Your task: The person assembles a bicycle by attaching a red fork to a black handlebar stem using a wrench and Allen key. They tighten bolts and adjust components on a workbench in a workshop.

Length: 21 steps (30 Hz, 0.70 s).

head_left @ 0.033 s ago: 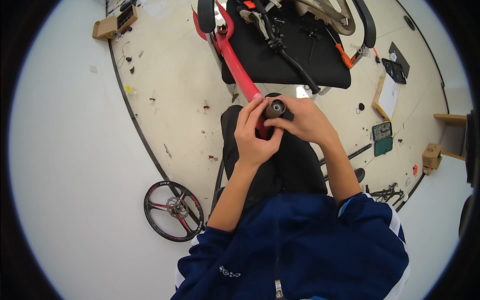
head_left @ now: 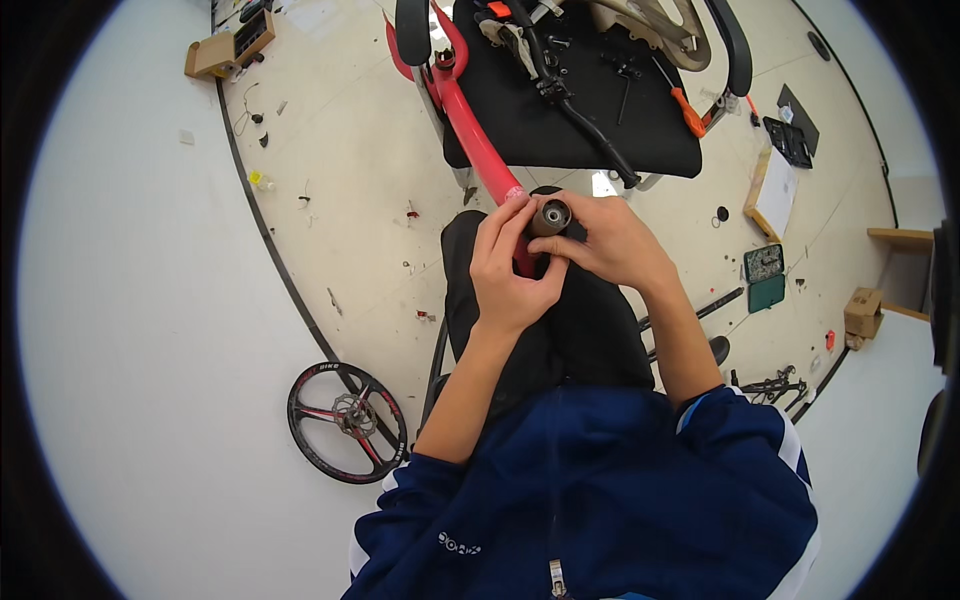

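A red bicycle frame (head_left: 475,137) slants from the seat's left side down to my lap. My left hand (head_left: 507,275) is closed around its near end, fingertips on the red tube close to the dark cylinder. That cylinder (head_left: 551,218), brownish with a round metal core in its open end, faces up at me. My right hand (head_left: 608,238) grips it between thumb and fingers. How the cylinder joins the red tube is hidden by my hands.
A black chair seat (head_left: 640,150) ahead bears a black handlebar (head_left: 590,130), an orange-handled screwdriver (head_left: 688,112) and small parts. At lower left lies a three-spoke wheel (head_left: 348,422). Right of me, a green case (head_left: 766,292) and a flat box (head_left: 772,195) rest on the floor.
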Each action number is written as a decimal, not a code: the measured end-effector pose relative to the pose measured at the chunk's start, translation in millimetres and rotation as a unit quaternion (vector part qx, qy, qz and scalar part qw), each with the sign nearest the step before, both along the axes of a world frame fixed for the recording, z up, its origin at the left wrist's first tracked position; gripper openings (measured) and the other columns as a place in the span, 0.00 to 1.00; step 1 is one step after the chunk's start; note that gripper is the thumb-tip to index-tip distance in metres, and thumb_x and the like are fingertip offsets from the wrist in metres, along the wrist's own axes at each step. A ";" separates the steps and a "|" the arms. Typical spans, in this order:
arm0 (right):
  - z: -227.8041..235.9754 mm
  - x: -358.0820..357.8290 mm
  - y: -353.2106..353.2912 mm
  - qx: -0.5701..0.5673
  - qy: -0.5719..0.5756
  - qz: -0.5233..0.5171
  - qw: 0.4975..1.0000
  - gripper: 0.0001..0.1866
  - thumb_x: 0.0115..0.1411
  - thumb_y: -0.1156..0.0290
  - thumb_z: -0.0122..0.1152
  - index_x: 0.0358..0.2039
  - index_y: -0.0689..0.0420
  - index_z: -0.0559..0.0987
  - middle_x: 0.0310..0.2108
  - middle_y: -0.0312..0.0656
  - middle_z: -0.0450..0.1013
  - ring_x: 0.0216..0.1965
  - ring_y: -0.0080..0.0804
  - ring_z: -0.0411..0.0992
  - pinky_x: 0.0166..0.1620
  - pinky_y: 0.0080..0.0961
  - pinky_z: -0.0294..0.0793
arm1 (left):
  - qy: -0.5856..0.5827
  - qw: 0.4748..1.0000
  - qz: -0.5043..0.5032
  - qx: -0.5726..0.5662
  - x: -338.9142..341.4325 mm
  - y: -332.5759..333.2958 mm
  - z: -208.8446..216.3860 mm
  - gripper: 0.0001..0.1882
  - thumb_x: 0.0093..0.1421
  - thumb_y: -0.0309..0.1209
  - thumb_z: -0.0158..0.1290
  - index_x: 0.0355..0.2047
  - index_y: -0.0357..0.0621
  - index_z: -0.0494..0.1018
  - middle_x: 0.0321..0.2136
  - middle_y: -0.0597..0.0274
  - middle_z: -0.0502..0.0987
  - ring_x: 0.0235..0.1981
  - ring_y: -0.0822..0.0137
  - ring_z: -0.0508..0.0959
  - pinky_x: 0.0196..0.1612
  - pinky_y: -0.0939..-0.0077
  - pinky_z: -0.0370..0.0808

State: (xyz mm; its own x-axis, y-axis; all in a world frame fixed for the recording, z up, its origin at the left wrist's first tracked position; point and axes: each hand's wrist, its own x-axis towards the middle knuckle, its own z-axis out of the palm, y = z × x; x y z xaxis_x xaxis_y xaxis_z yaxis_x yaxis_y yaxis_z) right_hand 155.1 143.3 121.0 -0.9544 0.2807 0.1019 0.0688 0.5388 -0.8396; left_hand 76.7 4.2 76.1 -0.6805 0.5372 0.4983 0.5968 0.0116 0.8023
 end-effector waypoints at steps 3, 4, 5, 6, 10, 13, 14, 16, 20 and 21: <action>4.2 0.6 -1.6 -0.004 -0.012 -0.004 1.000 0.20 0.54 0.61 0.71 0.41 0.62 0.77 0.28 0.53 0.77 0.29 0.55 0.75 0.32 0.39 0.73 | 0.016 0.999 0.028 -0.017 -1.0 1.6 -6.1 0.24 0.42 0.23 0.63 0.44 0.37 0.78 0.44 0.53 0.79 0.44 0.54 0.80 0.48 0.66 0.77; 6.9 2.0 -1.2 -0.006 -0.015 -0.006 1.000 0.21 0.54 0.61 0.71 0.41 0.62 0.77 0.28 0.53 0.77 0.29 0.55 0.75 0.32 0.39 0.73 | 0.026 0.999 0.035 -0.026 -1.4 2.6 -7.3 0.25 0.41 0.23 0.64 0.44 0.37 0.78 0.43 0.54 0.79 0.44 0.54 0.79 0.48 0.65 0.76; 11.1 2.8 0.8 0.018 -0.086 0.002 0.996 0.24 0.52 0.68 0.74 0.48 0.61 0.77 0.35 0.46 0.80 0.34 0.41 0.80 0.39 0.31 0.77 | 0.048 0.998 0.042 -0.029 -2.5 2.6 -6.2 0.22 0.41 0.24 0.64 0.41 0.36 0.79 0.41 0.54 0.80 0.44 0.54 0.80 0.47 0.65 0.76; 10.6 2.6 4.6 -0.028 -0.069 0.014 0.997 0.25 0.52 0.69 0.74 0.49 0.61 0.77 0.36 0.46 0.80 0.35 0.40 0.80 0.41 0.30 0.78 | 0.063 0.997 0.038 -0.025 -4.5 2.2 -4.0 0.21 0.43 0.24 0.64 0.41 0.36 0.79 0.41 0.54 0.80 0.44 0.53 0.80 0.47 0.65 0.76; 2.0 -0.5 41.3 -0.204 0.018 0.022 0.979 0.24 0.54 0.71 0.72 0.50 0.64 0.76 0.42 0.47 0.79 0.42 0.35 0.81 0.48 0.30 0.80 | 0.089 0.995 0.029 -0.020 -7.8 -1.0 4.1 0.18 0.46 0.23 0.67 0.39 0.34 0.79 0.41 0.52 0.81 0.44 0.53 0.80 0.49 0.65 0.75; -29.4 -42.7 99.9 -0.263 0.022 -0.069 0.962 0.17 0.62 0.69 0.63 0.47 0.66 0.77 0.41 0.47 0.80 0.40 0.33 0.80 0.43 0.27 0.80 | 0.084 0.996 0.031 -0.025 -10.9 -9.1 10.0 0.17 0.46 0.22 0.67 0.38 0.34 0.79 0.41 0.52 0.81 0.46 0.53 0.79 0.50 0.65 0.74; -41.1 -61.7 118.4 -0.230 0.004 -0.108 0.967 0.15 0.64 0.68 0.61 0.46 0.66 0.77 0.40 0.46 0.80 0.38 0.31 0.80 0.41 0.26 0.80 | 0.078 0.996 0.031 -0.025 -11.4 -11.6 9.7 0.17 0.46 0.22 0.67 0.38 0.34 0.79 0.41 0.52 0.81 0.46 0.53 0.79 0.50 0.65 0.74; -77.6 -97.7 162.6 -0.131 -0.026 -0.165 0.977 0.16 0.62 0.66 0.62 0.45 0.64 0.79 0.38 0.46 0.80 0.34 0.30 0.80 0.40 0.25 0.79 | 0.060 0.998 0.024 -0.018 -10.4 -13.1 9.4 0.16 0.46 0.22 0.67 0.37 0.34 0.79 0.41 0.51 0.81 0.45 0.53 0.79 0.51 0.65 0.74; -127.1 -156.6 218.4 0.154 -0.058 -0.215 0.963 0.19 0.52 0.64 0.67 0.42 0.61 0.82 0.39 0.52 0.79 0.42 0.46 0.78 0.48 0.35 0.76 | 0.019 0.999 0.004 0.025 -8.7 -16.3 -11.9 0.18 0.46 0.20 0.66 0.39 0.33 0.76 0.41 0.49 0.79 0.44 0.53 0.79 0.50 0.66 0.75; -134.8 -165.7 226.0 0.192 -0.079 -0.214 0.955 0.20 0.51 0.64 0.68 0.42 0.60 0.82 0.40 0.53 0.79 0.44 0.49 0.77 0.51 0.37 0.75 | 0.015 0.999 -0.012 0.031 -8.0 -18.8 -18.4 0.19 0.47 0.20 0.66 0.40 0.32 0.74 0.41 0.47 0.79 0.44 0.52 0.79 0.51 0.64 0.75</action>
State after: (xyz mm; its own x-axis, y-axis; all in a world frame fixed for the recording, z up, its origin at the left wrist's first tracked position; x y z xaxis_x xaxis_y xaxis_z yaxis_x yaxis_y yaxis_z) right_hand -10.6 369.3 -13.9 -0.7724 0.6195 0.1400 0.4611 0.6985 -0.5473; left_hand 68.7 -14.6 57.6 -0.6517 0.5209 0.5513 0.6201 -0.0526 0.7828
